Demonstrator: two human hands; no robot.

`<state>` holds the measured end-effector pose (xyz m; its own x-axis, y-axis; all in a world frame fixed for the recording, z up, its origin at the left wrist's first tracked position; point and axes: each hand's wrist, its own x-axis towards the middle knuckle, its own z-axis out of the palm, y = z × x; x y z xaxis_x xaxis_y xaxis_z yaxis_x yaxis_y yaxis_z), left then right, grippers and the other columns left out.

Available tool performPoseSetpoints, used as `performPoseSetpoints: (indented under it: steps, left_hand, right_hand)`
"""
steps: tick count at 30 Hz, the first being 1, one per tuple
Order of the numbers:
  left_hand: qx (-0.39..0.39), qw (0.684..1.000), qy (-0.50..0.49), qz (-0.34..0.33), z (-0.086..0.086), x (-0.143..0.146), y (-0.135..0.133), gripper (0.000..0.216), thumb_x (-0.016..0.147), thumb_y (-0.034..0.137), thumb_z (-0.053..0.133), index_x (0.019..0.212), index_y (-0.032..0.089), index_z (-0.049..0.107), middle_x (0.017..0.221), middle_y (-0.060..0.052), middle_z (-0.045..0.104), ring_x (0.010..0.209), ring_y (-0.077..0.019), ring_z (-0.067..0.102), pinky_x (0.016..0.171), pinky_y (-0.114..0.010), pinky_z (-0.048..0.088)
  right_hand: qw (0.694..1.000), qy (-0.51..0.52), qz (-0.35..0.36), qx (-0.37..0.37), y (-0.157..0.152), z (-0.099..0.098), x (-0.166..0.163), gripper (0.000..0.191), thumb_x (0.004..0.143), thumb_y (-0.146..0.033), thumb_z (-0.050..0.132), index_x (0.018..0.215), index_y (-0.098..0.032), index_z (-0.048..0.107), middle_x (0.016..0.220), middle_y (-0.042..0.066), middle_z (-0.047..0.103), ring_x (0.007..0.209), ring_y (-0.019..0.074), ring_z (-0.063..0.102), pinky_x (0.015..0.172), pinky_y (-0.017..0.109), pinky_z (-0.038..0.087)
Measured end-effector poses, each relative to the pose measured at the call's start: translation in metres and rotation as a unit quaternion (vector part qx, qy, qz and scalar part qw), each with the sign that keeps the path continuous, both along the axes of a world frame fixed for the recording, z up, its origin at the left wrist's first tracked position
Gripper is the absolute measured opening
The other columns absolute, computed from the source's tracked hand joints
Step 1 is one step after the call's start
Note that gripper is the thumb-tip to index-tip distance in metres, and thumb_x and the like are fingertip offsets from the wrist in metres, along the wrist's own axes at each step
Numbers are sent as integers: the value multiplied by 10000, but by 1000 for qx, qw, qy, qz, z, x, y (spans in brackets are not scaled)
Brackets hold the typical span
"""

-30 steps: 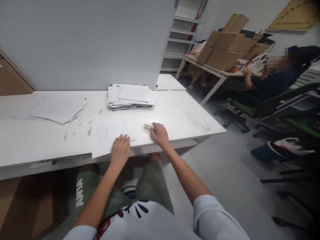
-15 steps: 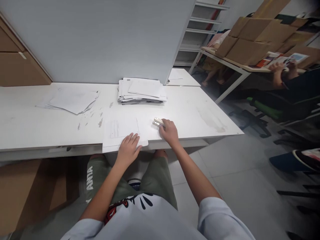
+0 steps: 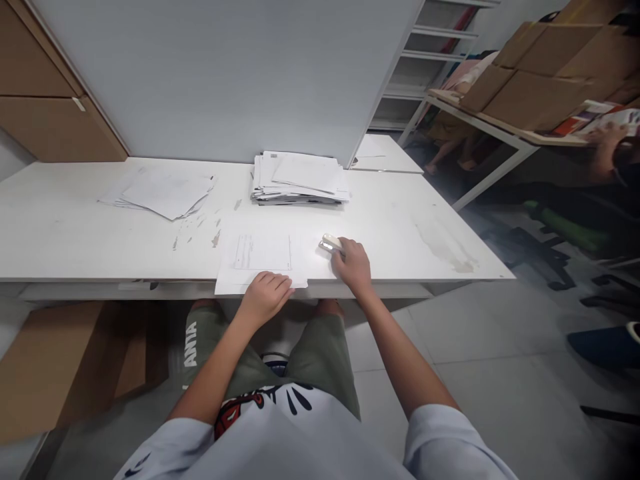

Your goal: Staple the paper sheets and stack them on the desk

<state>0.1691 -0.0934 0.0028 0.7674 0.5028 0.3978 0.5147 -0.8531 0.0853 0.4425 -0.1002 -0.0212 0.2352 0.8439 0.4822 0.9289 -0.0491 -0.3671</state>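
Observation:
My left hand [image 3: 267,297] rests on the near edge of a few white sheets [image 3: 260,257] lying on the white table [image 3: 75,233], with its fingers curled over the paper's front edge. A small cream stapler [image 3: 331,243] lies just right of the sheets. My right hand [image 3: 353,265] is closed on the stapler's near end, and the far end sticks out past my fingers.
A thick stack of papers [image 3: 299,178] sits at the back of the table by a grey partition [image 3: 225,73]. A loose spread of sheets [image 3: 160,193] lies at the back left. Cardboard boxes [image 3: 545,80] load a table at the right, where another person's hand [image 3: 603,137] shows.
The view has swung left and down, so the desk sits more central. My left hand's fingers have curled from flat on the paper to bent over its near edge. My right hand stays on the stapler.

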Motion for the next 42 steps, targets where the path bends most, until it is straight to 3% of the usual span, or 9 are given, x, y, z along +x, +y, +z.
performPoseSetpoints:
  steps: [3,5,8,12,15,22,29,35,42]
  left_hand:
    - [2,1000,8,-26,6,0,-2,316,1015,252,386,1124,206,679,1015,-78,740,930,-207,666,865,-381,489]
    - [6,1000,9,-25,7,-1,-3,318,1008,289,418,1209,212,652,1161,-88,714,1070,-233,641,939,-401,471]
    - [7,999,13,37,3,-3,-2,505,970,450,488,1392,178,538,1449,-130,537,1371,-324,446,1124,-489,348]
    - [-31,992,37,119,-3,-10,4,674,973,509,430,1516,115,372,1543,-166,407,1439,-380,342,1165,-545,282]
    - [-58,993,70,81,-1,-14,6,605,1003,444,375,1538,161,345,1528,-118,444,1424,-356,377,1143,-505,335]
    - [-57,994,98,8,6,-16,5,639,960,485,502,1528,224,372,1533,-108,440,1435,-354,361,1149,-522,334]
    - [-54,994,93,-11,6,-17,10,498,974,388,508,1447,231,494,1464,-102,527,1389,-319,438,1114,-495,390]
    - [-73,994,75,-34,14,-17,8,548,933,386,587,1459,286,470,1478,-83,511,1319,-283,496,1176,-518,316]
    - [-72,994,81,29,10,-38,23,827,838,580,648,1534,241,356,1607,-119,303,1497,-358,218,1209,-586,192]
  right_hand:
    - [1000,3,-1,2,0,1,0,309,866,-217,447,1136,-182,592,991,121,639,920,297,510,808,406,428]
    - [1000,2,-3,3,0,2,-1,307,862,-213,448,1132,-179,591,994,123,640,924,297,510,810,405,428]
    - [1000,-1,-8,-3,0,3,-1,303,864,-213,444,1125,-169,592,991,125,639,921,296,509,807,404,427]
    - [1000,-2,-6,2,0,1,-1,298,859,-209,448,1116,-173,595,981,122,638,912,295,507,802,402,427]
    - [1000,-1,-4,6,0,1,0,298,867,-216,443,1121,-175,592,983,122,638,913,296,508,798,402,427]
    - [1000,4,-5,-6,0,2,0,298,877,-221,436,1127,-179,592,979,124,630,914,299,505,798,411,425]
    - [1000,6,-9,-5,1,1,0,296,873,-229,443,1124,-179,592,986,121,632,914,297,506,797,406,426]
    - [1000,2,-6,-1,1,1,0,306,874,-217,434,1135,-177,588,984,125,633,911,301,507,792,412,429]
    - [1000,4,-9,6,1,1,-1,315,870,-214,436,1143,-182,590,980,122,637,909,299,511,791,407,430]
